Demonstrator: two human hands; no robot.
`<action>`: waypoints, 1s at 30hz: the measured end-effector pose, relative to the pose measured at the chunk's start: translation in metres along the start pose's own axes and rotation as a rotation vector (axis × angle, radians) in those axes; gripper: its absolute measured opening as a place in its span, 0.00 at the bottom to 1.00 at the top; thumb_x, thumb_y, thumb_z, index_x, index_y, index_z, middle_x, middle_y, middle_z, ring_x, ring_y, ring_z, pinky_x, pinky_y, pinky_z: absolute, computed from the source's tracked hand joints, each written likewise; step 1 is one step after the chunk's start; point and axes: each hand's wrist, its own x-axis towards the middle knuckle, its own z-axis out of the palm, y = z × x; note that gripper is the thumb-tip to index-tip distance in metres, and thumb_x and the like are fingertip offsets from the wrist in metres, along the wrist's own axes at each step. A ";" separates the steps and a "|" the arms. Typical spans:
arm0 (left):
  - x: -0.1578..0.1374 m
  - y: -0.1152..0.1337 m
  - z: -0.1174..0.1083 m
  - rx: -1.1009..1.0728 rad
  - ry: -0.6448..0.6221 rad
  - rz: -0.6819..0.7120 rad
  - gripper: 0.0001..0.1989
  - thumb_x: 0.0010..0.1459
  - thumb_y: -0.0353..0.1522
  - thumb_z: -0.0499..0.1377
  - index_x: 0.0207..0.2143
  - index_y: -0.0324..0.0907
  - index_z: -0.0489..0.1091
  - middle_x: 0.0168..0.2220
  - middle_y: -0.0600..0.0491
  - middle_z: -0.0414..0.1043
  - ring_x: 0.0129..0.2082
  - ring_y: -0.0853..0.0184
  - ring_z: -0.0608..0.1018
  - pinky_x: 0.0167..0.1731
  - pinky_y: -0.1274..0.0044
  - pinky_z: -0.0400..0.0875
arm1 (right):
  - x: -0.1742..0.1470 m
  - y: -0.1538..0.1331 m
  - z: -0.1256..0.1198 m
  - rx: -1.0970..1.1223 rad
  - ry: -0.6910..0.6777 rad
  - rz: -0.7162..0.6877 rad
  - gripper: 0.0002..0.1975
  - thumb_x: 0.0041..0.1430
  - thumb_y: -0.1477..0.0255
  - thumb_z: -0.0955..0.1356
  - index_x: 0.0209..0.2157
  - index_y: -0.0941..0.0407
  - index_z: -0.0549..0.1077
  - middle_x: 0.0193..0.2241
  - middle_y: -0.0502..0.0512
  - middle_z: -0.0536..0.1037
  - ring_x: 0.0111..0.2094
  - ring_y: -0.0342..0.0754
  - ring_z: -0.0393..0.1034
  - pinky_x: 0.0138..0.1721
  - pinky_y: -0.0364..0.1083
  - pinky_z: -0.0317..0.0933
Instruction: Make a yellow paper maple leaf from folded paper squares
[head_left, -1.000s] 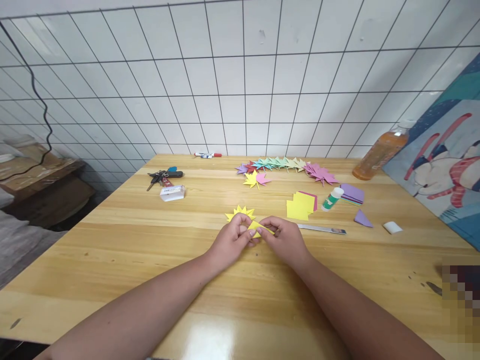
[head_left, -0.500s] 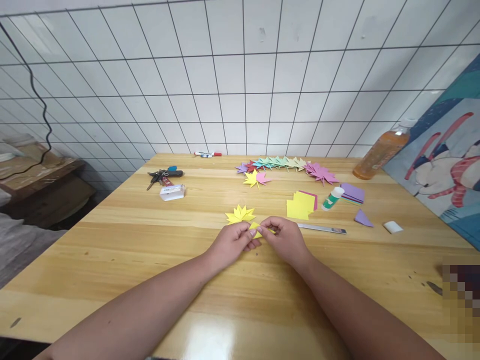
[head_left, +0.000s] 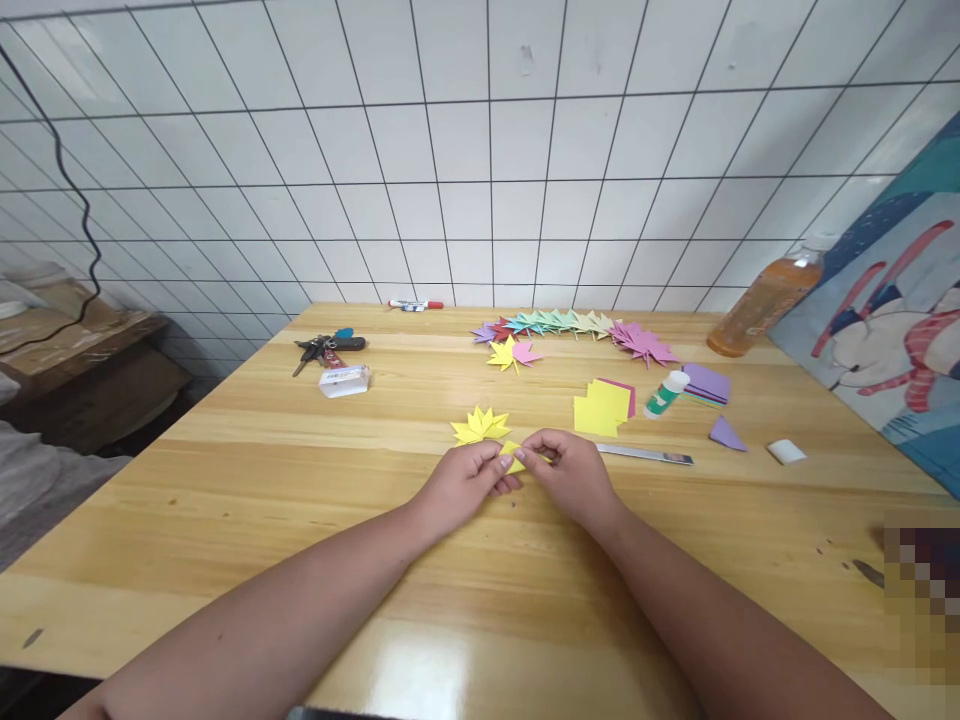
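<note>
Between my two hands is a small piece of folded yellow paper (head_left: 515,458), pinched at both sides. My left hand (head_left: 466,484) grips its left part with thumb and fingers, and my right hand (head_left: 571,474) pinches its right part; the fingers cover much of the fold. Just beyond my left hand lies a pointed yellow paper leaf (head_left: 480,425) made of several folded pieces. A metal ruler (head_left: 646,454) lies to the right of my right hand, its near end hidden behind that hand. Flat yellow paper squares (head_left: 602,408) rest beyond the ruler.
Farther back are a yellow-and-pink paper leaf (head_left: 513,354) and a row of coloured leaves (head_left: 559,322). To the right stand a glue stick (head_left: 666,394), purple paper (head_left: 706,382), a purple folded triangle (head_left: 726,433), an eraser (head_left: 786,452) and a bottle (head_left: 765,306). Keys (head_left: 324,350) and a small box (head_left: 345,381) lie left.
Both hands stay at the yellow paper with almost the same pinch. The whole view has shifted very slightly; nothing on the table has moved.
</note>
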 end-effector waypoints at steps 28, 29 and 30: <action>-0.001 0.006 0.000 0.036 -0.011 0.007 0.16 0.58 0.42 0.52 0.33 0.38 0.70 0.29 0.50 0.75 0.28 0.67 0.75 0.31 0.77 0.70 | 0.000 -0.001 -0.002 -0.005 0.000 -0.026 0.08 0.54 0.66 0.66 0.26 0.54 0.74 0.26 0.49 0.76 0.28 0.45 0.69 0.29 0.42 0.61; -0.001 0.006 0.000 0.063 -0.019 0.008 0.16 0.58 0.42 0.52 0.31 0.38 0.70 0.28 0.50 0.75 0.27 0.68 0.75 0.30 0.78 0.69 | 0.000 -0.002 -0.003 0.001 0.000 -0.025 0.08 0.54 0.67 0.66 0.27 0.54 0.74 0.26 0.49 0.76 0.28 0.44 0.69 0.29 0.42 0.60; -0.001 0.007 -0.001 0.092 -0.026 0.007 0.16 0.58 0.42 0.52 0.30 0.38 0.70 0.27 0.50 0.75 0.27 0.68 0.75 0.29 0.78 0.68 | 0.000 -0.002 -0.003 0.005 0.001 -0.024 0.08 0.54 0.67 0.66 0.27 0.54 0.74 0.27 0.49 0.76 0.28 0.44 0.69 0.29 0.42 0.60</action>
